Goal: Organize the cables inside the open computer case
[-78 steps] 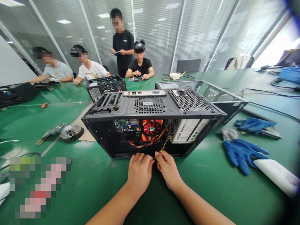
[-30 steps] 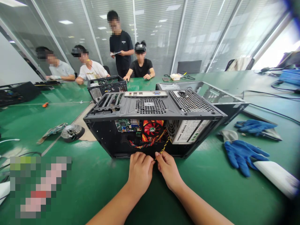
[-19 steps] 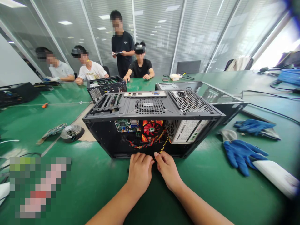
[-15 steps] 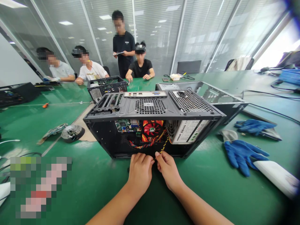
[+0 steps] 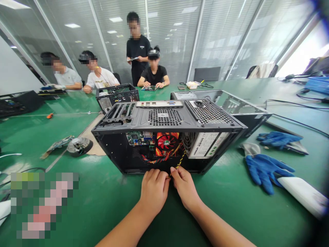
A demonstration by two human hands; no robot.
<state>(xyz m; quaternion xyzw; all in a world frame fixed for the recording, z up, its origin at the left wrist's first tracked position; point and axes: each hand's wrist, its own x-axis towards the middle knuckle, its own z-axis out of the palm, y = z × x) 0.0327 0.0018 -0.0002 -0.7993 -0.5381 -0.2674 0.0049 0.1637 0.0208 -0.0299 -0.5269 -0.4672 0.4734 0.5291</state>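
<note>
An open black computer case (image 5: 164,116) stands in front of me with its vented back panel facing up. Inside it are a green motherboard (image 5: 138,138), a red cooling fan (image 5: 167,141), a power supply (image 5: 205,145) with a white label, and a bundle of coloured wires (image 5: 160,160). From the power supply a twisted yellow-and-black cable (image 5: 181,160) runs down to the case's near edge. My right hand (image 5: 183,187) pinches this cable between thumb and fingers. Close beside it, my left hand (image 5: 155,188) is closed at the cable's lower end, which the fingers mostly hide.
Blue work gloves (image 5: 267,168) and a white object (image 5: 303,195) lie to the right on the green table (image 5: 102,206). Behind the case rests a removed side panel (image 5: 246,103). A round metal part (image 5: 79,146) sits at left. Several people are across the table.
My hands stay at the cable with hardly any movement. Across the table, the seated person in black now has both hands on a circuit board; the standing person has shifted slightly right.
</note>
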